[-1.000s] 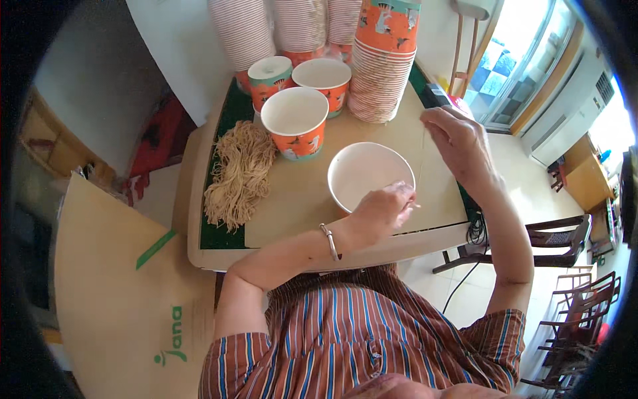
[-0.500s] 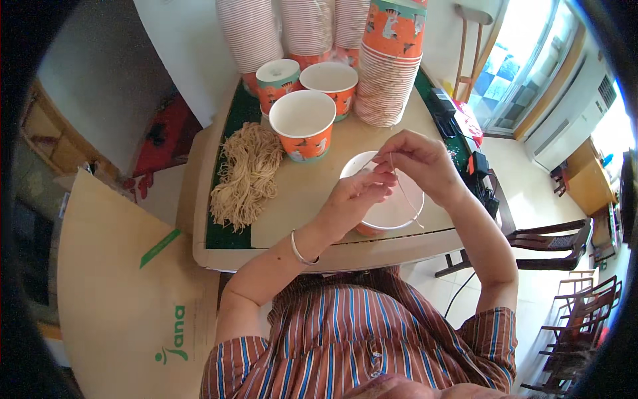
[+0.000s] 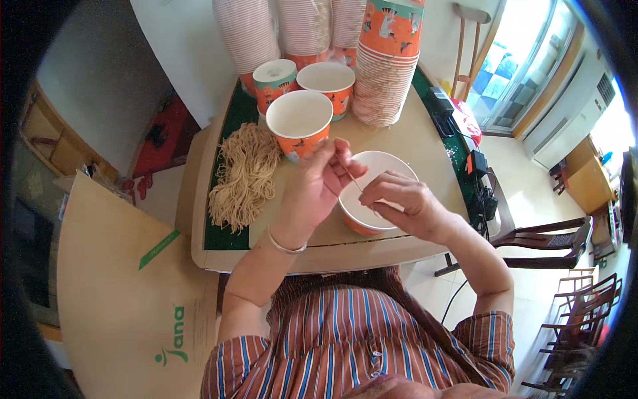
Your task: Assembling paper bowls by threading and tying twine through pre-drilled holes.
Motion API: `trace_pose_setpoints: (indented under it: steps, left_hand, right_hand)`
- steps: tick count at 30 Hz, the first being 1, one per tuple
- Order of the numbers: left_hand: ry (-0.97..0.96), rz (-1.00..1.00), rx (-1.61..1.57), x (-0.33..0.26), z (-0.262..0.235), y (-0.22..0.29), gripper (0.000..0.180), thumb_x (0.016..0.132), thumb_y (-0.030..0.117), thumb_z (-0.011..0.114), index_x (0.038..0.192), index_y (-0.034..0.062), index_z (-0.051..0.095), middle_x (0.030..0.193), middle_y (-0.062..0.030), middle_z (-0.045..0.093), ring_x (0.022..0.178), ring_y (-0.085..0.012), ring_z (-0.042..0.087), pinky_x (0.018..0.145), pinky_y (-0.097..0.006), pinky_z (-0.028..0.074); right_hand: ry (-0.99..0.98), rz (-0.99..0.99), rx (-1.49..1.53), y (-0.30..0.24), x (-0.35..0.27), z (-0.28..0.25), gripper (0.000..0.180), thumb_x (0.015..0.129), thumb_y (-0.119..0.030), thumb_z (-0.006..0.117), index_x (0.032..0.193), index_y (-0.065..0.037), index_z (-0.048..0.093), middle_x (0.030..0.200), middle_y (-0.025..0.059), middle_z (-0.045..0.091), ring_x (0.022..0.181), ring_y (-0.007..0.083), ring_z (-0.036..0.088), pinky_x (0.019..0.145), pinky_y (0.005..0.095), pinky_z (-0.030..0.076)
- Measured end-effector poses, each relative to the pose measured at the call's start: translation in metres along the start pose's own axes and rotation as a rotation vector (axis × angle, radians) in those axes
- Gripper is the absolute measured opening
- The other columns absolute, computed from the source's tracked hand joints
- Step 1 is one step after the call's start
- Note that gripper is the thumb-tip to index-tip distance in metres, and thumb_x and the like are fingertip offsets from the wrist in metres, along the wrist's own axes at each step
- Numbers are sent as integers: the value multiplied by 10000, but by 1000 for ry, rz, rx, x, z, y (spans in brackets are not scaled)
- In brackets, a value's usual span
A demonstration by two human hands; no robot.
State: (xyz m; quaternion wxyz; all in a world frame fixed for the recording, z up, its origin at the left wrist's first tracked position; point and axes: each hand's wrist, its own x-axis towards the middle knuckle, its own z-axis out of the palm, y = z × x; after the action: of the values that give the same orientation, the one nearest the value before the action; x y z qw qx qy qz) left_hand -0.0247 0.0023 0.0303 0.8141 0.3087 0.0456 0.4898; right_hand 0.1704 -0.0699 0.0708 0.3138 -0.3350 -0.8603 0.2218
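A thin pale string (image 3: 355,179) stretches between my two hands above an orange paper bucket with a white inside (image 3: 389,161). My left hand (image 3: 320,186) is raised palm inward at that bucket's left rim, its fingertips closed on one end of the string. The thumb and fingers of my right hand (image 3: 407,203) pinch the string over the bucket's right side, and a short loose end shows below them. Left of my left hand lies a bundle of beige strings (image 3: 244,176). A second orange bucket (image 3: 300,114) stands just beyond that hand, partly covered by it.
Behind stand another open bucket (image 3: 325,78), an upside-down bucket (image 3: 274,80) and tall stacks of nested buckets (image 3: 382,86). Black adapters and cables (image 3: 478,166) line the table's right edge. A large cardboard sheet (image 3: 126,279) leans at the left; a dark chair (image 3: 551,243) is at the right.
My hands have moved apart, the left going up and left, the right lower. The string that hung from my close-set fingers is now drawn between them.
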Motion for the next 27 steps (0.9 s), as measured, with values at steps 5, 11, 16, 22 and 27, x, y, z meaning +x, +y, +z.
trace_pose_setpoints:
  steps: [5,11,16,22,27]
  left_hand:
    - [38,-3,288,-16,7,30,304,1054,248,457,1105,-11,608,727,4,520,585,-99,501,679,-308,551]
    - [55,59,441,-34,7,50,305,1058,183,436,1223,-11,603,715,8,517,515,-65,451,541,-256,512]
    - [105,38,418,-39,-1,43,304,1061,184,428,1228,-5,599,721,4,535,521,-60,469,553,-259,527]
    - [116,-106,473,-37,-20,28,350,1058,236,439,1238,-35,568,680,22,512,485,-49,441,529,-246,510]
    - [72,-174,590,-40,-21,10,341,1062,225,429,1257,-20,564,681,28,500,482,-35,428,508,-206,483]
  right_hand:
    - [224,328,-3,-17,-16,39,679,828,-23,725,1411,-51,378,1220,131,551,932,225,631,883,372,504]
    - [47,225,-480,3,-31,48,368,873,-175,676,1187,-40,541,1009,135,564,904,314,581,797,430,483]
    - [-98,135,-526,11,-40,33,99,808,-109,629,906,-94,626,884,56,552,902,259,550,804,390,444]
    - [-120,188,-751,5,-53,-22,157,751,-63,633,898,-87,681,934,39,593,1017,243,542,1037,426,359]
    - [-153,239,-801,8,-63,-18,272,752,-25,634,1019,-58,668,1075,85,602,1084,255,532,1050,425,347]
